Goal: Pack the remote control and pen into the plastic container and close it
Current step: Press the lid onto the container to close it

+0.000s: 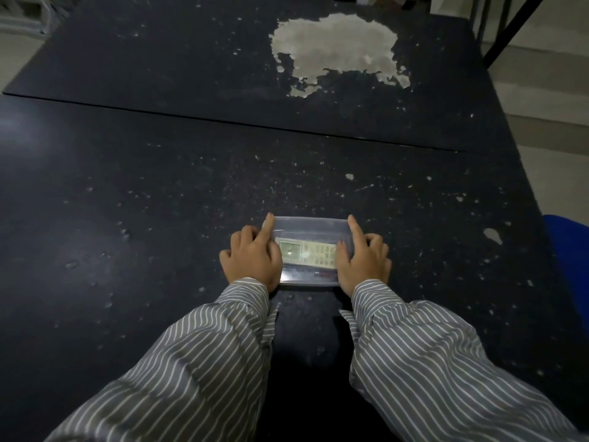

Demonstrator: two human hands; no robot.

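Remote control point(306, 252) (pen indistinct) lies under the container lid point(310, 227), left hand point(253, 257) and right hand point(363, 258) pressing flat.

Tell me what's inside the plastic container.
A remote control lies inside the plastic container. Something thin and dark at its near edge may be the pen. Both hands cover the ends.

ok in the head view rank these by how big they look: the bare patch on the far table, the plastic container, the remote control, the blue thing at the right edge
1. bare patch, largest though farthest
2. plastic container, ends covered by the hands
3. remote control, inside it
The blue thing is cut off by the frame edge, so it cannot be ranked.
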